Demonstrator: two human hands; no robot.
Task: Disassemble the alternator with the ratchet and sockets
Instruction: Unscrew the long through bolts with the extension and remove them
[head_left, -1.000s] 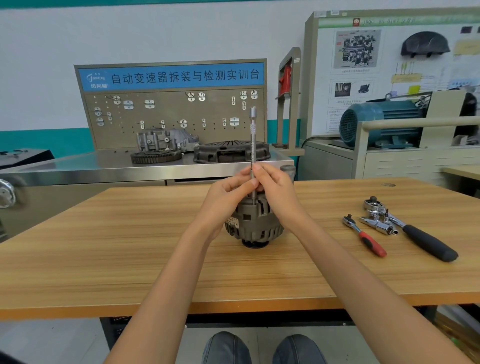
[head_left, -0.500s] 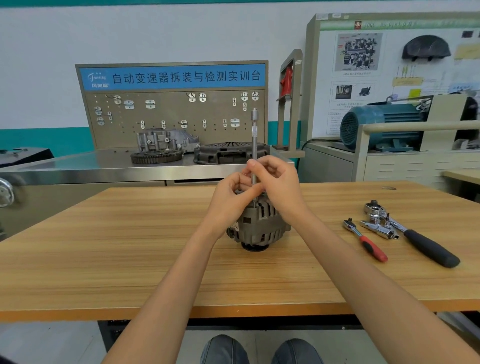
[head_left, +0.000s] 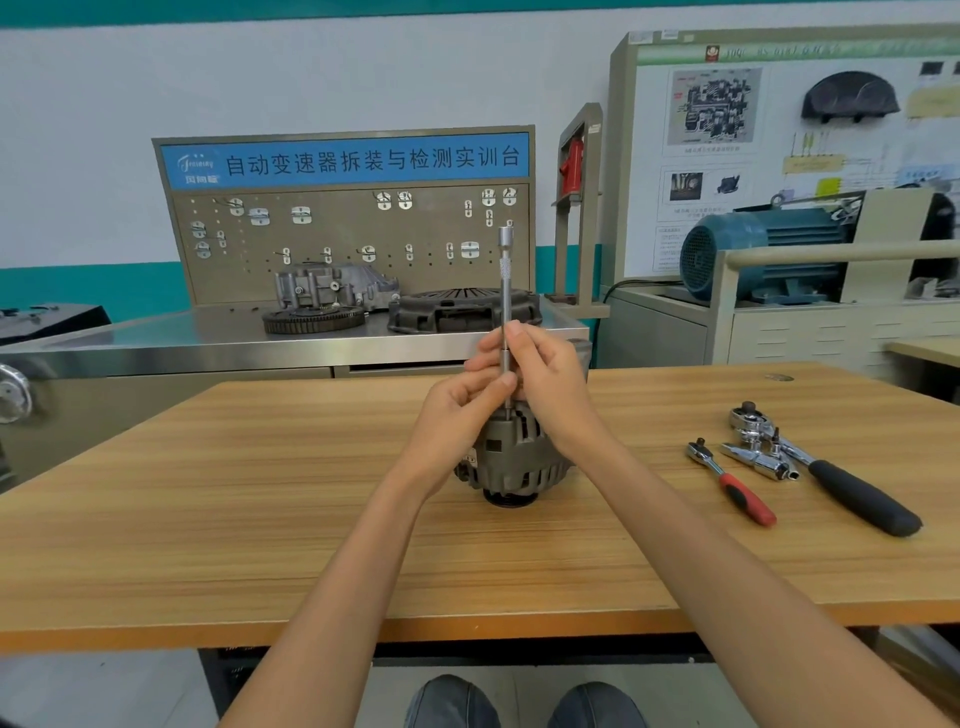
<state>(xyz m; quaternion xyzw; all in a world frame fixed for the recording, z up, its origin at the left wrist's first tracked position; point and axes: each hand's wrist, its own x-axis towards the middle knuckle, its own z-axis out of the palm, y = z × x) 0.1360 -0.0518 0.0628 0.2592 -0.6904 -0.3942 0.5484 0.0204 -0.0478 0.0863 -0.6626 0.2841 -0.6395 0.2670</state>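
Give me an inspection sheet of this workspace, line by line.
Surface: wooden table, alternator at its middle, tools at right.
Job's things: alternator stands upright; long extension bar stands upright on its top; red-handled ratchet, black-handled ratchet and chrome sockets lie unused.
Clutter: nothing seen on the table.
Hands: left hand and right hand both pinch the bar's lower shaft.
Cables: black cable on the cabinet behind.
Surroundings: steel bench with clutch parts, pegboard, blue motor.
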